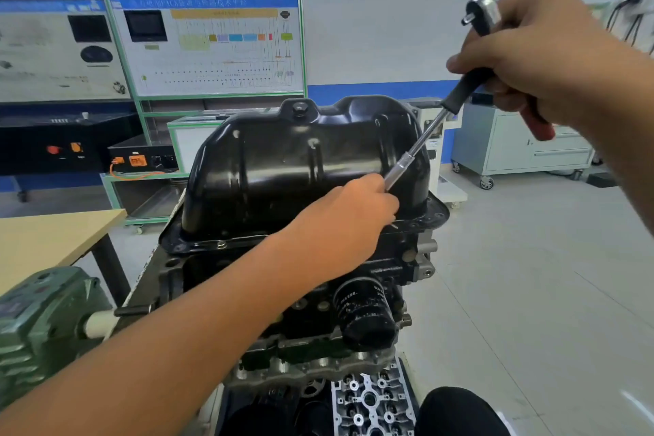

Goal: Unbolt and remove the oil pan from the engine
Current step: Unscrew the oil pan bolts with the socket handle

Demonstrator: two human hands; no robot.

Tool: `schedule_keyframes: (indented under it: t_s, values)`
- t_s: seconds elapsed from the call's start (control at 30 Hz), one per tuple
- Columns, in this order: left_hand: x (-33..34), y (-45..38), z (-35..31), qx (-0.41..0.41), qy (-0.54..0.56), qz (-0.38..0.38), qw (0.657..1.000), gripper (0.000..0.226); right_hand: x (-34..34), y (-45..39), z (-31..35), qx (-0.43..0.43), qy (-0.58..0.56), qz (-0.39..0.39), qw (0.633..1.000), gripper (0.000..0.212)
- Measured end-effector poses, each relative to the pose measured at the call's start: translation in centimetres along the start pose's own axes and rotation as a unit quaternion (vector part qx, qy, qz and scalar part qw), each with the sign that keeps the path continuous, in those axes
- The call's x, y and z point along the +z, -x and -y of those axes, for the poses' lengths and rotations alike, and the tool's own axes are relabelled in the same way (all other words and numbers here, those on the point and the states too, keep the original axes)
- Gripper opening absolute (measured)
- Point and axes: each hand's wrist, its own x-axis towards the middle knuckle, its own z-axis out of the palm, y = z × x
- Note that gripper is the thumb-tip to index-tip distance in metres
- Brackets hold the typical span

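Note:
The glossy black oil pan (283,159) sits on top of the upturned engine (300,294), its flange (430,214) lined with bolt holes. My left hand (350,219) grips the lower end of a silver extension bar (412,154) near the right flange; the socket tip is hidden under my fingers. Up at the right, my right hand (538,53) holds two tools: a black-and-red handle (470,85) joined to the extension bar, and a chrome ratchet head (483,12) sticking up above my fingers. A drain plug (299,109) tops the pan.
A black oil filter (366,311) juts from the engine's front. A green gearbox of the engine stand (46,322) is at the left, beside a wooden table (46,241). A cylinder head (371,400) lies below. Training boards (208,42) and a wheeled cabinet (513,149) stand behind.

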Motion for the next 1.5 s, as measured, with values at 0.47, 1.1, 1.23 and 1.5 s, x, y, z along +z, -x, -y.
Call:
schedule_keyframes:
  t_s: [0.47,1.1,1.23,1.5]
  values:
    - [-2.5,-3.0,-2.5,0.014,-0.151,0.174,0.973,0.024,-2.5,2.5,-7.2,0.174,-0.199,-0.046,0.963,0.027]
    - [-1.7,-0.6,-2.2,-0.27,0.853,-0.137,0.425,0.022,0.9,7.8,-11.5,0.379,-0.561,-0.127,0.725,0.035]
    - [-1.7,0.0,-5.4,-0.309,0.908,-0.099,0.264,0.015,2.8,9.5,-9.3,0.36,-0.576,-0.121,0.724,0.035]
    - [-1.7,4.5,-9.5,-0.328,0.866,0.051,0.374,0.026,3.9,14.2,-4.3,0.336,-0.514,-0.141,0.777,0.032]
